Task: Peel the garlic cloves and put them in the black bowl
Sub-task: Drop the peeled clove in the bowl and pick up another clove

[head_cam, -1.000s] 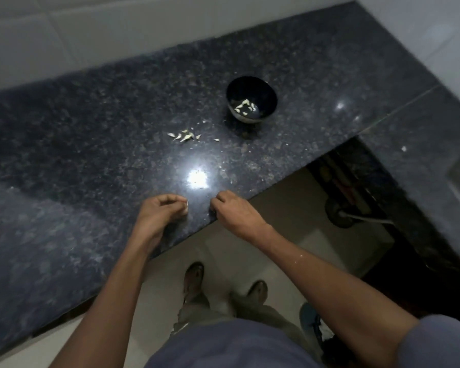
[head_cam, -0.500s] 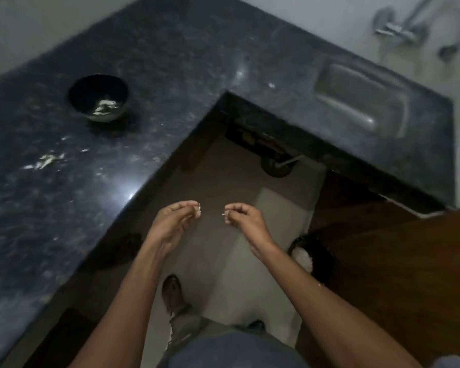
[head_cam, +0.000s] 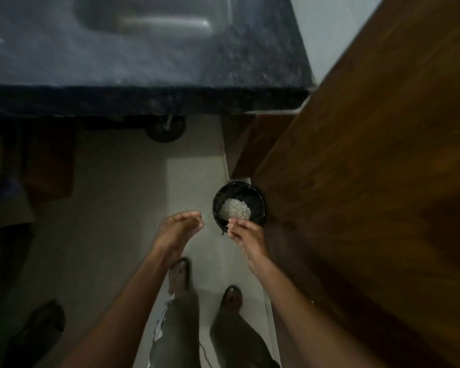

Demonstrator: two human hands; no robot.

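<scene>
While the black bowl is out of view, each hand carries a small pale scrap at its fingertips; whether either is peel or clove is too small to tell. The right hand (head_cam: 246, 232) pinches its scrap (head_cam: 229, 226) between thumb and curled fingers, over the near rim of a bin (head_cam: 219, 200). The left hand (head_cam: 179, 229) hangs just beside it, apart from it, fingers bent toward the thumb with a pale bit (head_cam: 201, 217) at their tips; how firmly it is clamped cannot be told.

The bin is small, round and black-lined, with a heap of pale scraps (head_cam: 235, 208) inside. It stands on the floor (head_cam: 117, 208), which is light grey and tiled, right against a brown wooden panel (head_cam: 369, 181) that fills the right side. Below the hands the person's two feet (head_cam: 231, 298) in sandals stand on the floor, legs in dark trousers.

Across the top runs a dark speckled stone counter (head_cam: 250, 62) with a thick front edge; a steel sink (head_cam: 144, 19) is set into it, blurred. Under the edge a dark round fitting (head_cam: 165, 130) shows in shadow. A pale wall (head_cam: 329, 27) rises behind the counter's right end. A dark shoe (head_cam: 37, 325) lies at lower left.
</scene>
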